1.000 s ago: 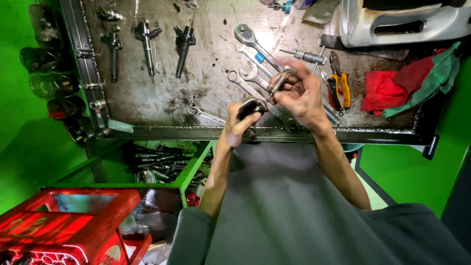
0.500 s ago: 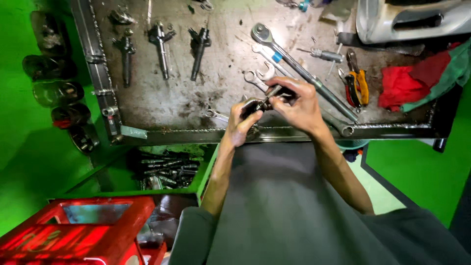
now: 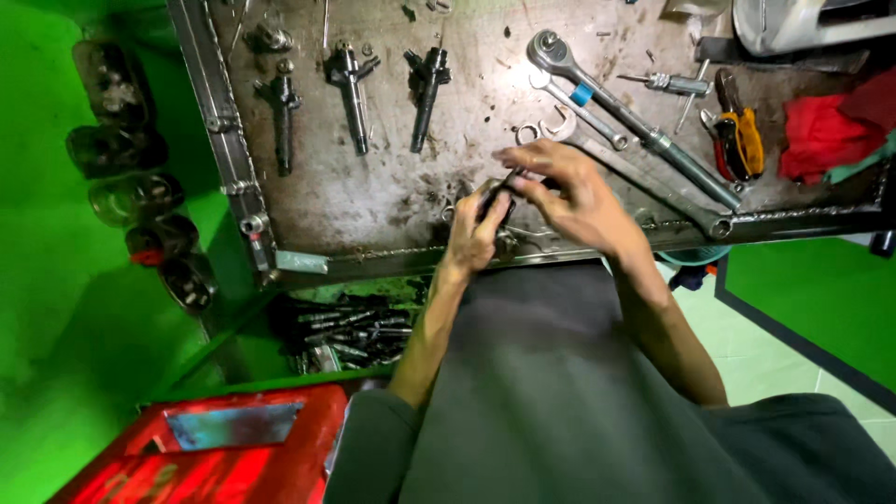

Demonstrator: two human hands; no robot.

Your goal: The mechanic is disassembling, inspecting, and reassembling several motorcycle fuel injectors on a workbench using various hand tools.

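Between the two hands, at the near edge of the metal workbench (image 3: 373, 201), sits a small dark part (image 3: 495, 201). The left hand (image 3: 478, 229) is wrapped around its lower end, and the right hand (image 3: 571, 191) pinches its upper end with thumb and fingertips. Both hands are closed on it; neither is free.

Judging from this, the work on the part is midway. It is off the bench and being handled, yet three similar dark injectors (image 3: 353, 89) lie untouched in a row beyond the left hand. Just past the right hand lie open-ended spanners (image 3: 579, 131) and a long ratchet handle (image 3: 635, 126), none of them picked up. Farther to the right are orange-handled pliers (image 3: 742, 140) and a red rag (image 3: 821, 140). Whether the part is being taken apart or put together I cannot tell.

Compared with half a second ago, the hands hold much the same grip, but the right hand's fingers now stretch flatter over the part, and the bench sits lower and larger in the view.
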